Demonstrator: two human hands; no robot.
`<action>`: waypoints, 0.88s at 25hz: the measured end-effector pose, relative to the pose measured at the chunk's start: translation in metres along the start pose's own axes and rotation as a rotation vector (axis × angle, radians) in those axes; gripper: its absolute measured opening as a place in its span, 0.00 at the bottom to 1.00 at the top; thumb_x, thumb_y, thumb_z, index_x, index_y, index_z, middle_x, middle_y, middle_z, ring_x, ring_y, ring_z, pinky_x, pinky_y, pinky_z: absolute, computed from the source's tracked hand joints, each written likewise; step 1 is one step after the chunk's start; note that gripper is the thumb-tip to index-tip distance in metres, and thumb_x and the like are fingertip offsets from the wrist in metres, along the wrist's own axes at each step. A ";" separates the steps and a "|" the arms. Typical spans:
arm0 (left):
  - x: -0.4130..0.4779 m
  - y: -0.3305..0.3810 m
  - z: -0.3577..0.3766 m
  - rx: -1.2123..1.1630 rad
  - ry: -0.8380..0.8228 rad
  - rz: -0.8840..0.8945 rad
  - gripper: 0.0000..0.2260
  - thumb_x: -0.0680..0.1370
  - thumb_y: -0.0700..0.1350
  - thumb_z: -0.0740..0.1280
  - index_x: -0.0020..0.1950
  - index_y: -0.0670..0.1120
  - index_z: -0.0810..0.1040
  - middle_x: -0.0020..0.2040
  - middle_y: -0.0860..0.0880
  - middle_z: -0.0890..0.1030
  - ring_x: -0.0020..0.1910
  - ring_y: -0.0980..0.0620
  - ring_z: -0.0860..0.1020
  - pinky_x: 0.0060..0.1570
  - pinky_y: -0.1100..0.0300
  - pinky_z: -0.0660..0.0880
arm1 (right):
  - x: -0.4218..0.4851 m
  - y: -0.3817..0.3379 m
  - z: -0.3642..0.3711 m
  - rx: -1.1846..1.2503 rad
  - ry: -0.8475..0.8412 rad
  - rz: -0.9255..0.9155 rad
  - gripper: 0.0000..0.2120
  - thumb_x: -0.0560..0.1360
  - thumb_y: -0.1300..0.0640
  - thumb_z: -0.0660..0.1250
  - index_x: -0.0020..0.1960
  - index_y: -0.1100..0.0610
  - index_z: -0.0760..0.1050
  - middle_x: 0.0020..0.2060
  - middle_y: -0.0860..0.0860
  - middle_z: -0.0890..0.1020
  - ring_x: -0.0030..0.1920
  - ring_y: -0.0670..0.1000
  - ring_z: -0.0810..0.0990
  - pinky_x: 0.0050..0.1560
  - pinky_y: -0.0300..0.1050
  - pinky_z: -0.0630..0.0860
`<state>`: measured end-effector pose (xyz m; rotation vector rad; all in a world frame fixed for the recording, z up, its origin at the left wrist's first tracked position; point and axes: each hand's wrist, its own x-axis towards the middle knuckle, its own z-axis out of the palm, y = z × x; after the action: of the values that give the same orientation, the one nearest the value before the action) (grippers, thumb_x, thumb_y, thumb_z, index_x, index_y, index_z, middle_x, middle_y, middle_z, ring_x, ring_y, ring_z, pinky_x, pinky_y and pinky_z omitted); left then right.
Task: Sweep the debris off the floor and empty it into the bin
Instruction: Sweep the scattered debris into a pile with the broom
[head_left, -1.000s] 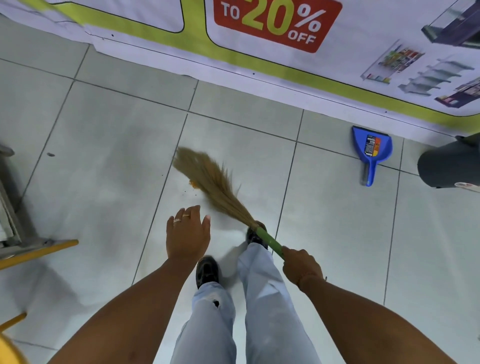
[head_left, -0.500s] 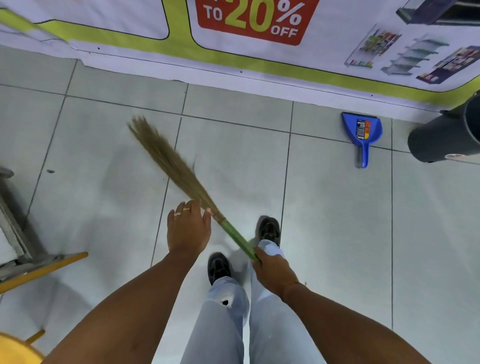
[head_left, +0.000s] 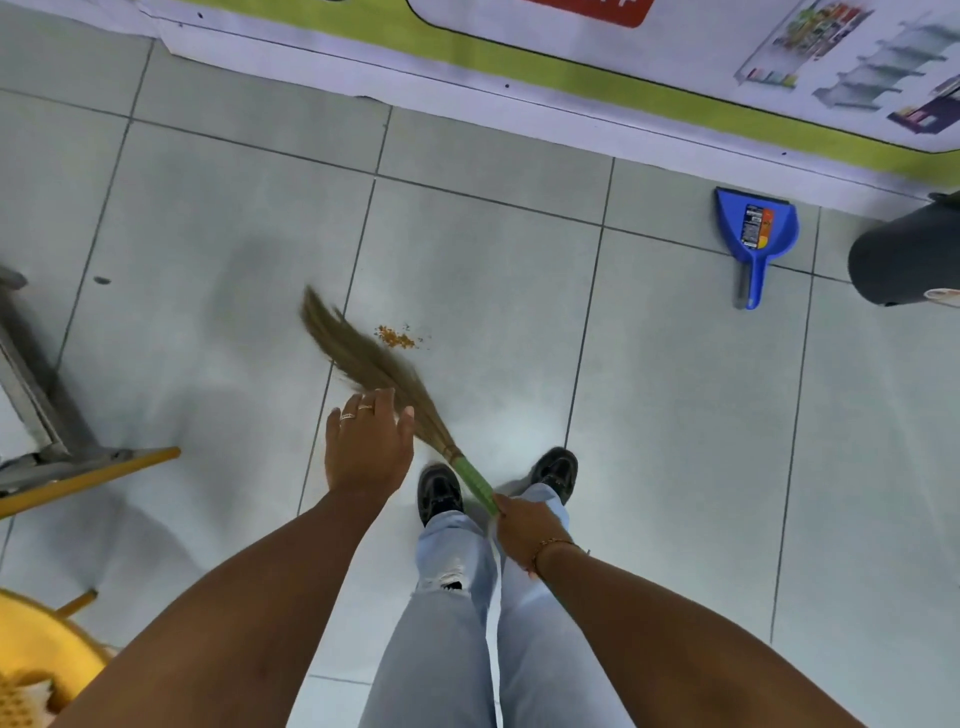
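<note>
- Most of this job looks undone to me: the debris (head_left: 397, 338), a little scatter of orange crumbs, sits on the floor (head_left: 675, 467) just ahead of the person's feet and nowhere near the bin.
- Right hand (head_left: 522, 530) is wrapped round the green handle of the broom (head_left: 363, 358), fingers curled right round it, low by the right leg.
- Bristles fan up and to the left and they're blurred. The crumbs lie just beside them on the right. Can't tell if the tips are touching the tile.
- Left hand (head_left: 366, 447) has nothing in it: fingers loosely straight, palm down, sitting in front of the lower bristles from this angle. Whether it actually touches them, honestly can't say.
- Blue dustpan (head_left: 756, 228) lies flat on the floor at the foot of the wall banner (head_left: 571, 67), well apart from the crumbs and off to the right, handle pointing back toward the person. Nobody's holding it.
- Dark bin (head_left: 904, 254) is at the right edge near the dustpan, partly cut off by the frame.
- My read: this is the gathering stage. The crumbs are mostly one patch with a few strays, so what's left is tidying the pile, fetching the pan, brushing it in and tipping it into the bin.
</note>
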<state>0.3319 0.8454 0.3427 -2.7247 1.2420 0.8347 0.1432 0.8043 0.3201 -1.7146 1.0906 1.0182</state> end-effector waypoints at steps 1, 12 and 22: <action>-0.001 0.005 0.001 -0.005 0.008 0.009 0.19 0.81 0.50 0.56 0.67 0.40 0.70 0.64 0.40 0.78 0.66 0.42 0.73 0.67 0.46 0.68 | -0.004 0.005 -0.002 -0.006 0.012 -0.014 0.19 0.81 0.61 0.52 0.71 0.58 0.65 0.60 0.62 0.79 0.57 0.60 0.80 0.56 0.50 0.76; -0.004 0.077 -0.005 0.018 0.134 0.120 0.18 0.80 0.48 0.59 0.65 0.39 0.71 0.61 0.39 0.79 0.65 0.42 0.74 0.66 0.43 0.69 | -0.049 0.088 -0.021 0.058 0.304 -0.126 0.20 0.82 0.50 0.50 0.74 0.40 0.58 0.50 0.58 0.82 0.45 0.58 0.81 0.49 0.50 0.80; 0.070 0.324 0.011 -0.006 0.239 0.326 0.19 0.79 0.46 0.62 0.66 0.38 0.72 0.63 0.38 0.78 0.66 0.41 0.74 0.67 0.43 0.69 | -0.017 0.263 -0.202 -0.064 0.486 -0.174 0.23 0.81 0.46 0.52 0.75 0.39 0.52 0.49 0.59 0.81 0.47 0.60 0.81 0.46 0.51 0.78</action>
<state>0.1345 0.5799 0.3595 -2.7305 1.7663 0.5389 -0.0699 0.5504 0.3408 -2.1331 1.1849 0.5426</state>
